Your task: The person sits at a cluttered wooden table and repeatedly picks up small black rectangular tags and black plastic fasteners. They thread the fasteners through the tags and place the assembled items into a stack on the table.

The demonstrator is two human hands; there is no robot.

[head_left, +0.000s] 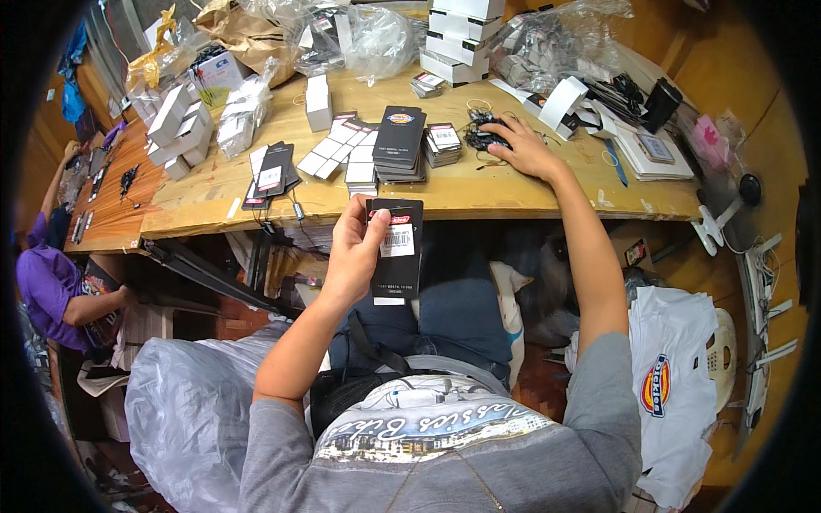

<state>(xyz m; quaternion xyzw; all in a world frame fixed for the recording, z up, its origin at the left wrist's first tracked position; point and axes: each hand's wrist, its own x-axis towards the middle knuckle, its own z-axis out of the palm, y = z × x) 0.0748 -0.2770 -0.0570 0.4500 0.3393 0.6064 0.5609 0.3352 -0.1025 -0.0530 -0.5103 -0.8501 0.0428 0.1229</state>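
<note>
My left hand (351, 256) is closed on black hang tags (402, 272), held upright in front of the table edge. The front tag carries a white barcode label, and the thumb presses on its upper part. My right hand (523, 150) reaches over the table with fingers stretched onto a tangled pile of black tag strings (483, 130). Between the hands lie a tall stack of black tags (398, 141) and a smaller stack of white barcode labels (442, 144). Fanned white labels (335, 150) spread left of them, and more black tags (274, 168) with strings lie farther left.
White boxes (462, 43) are piled at the back, and small white boxes (181, 128) at the left. Clear plastic bags (380, 43) line the far side. A white T-shirt (676, 385) hangs at lower right. A person in a purple shirt (56, 291) sits at far left.
</note>
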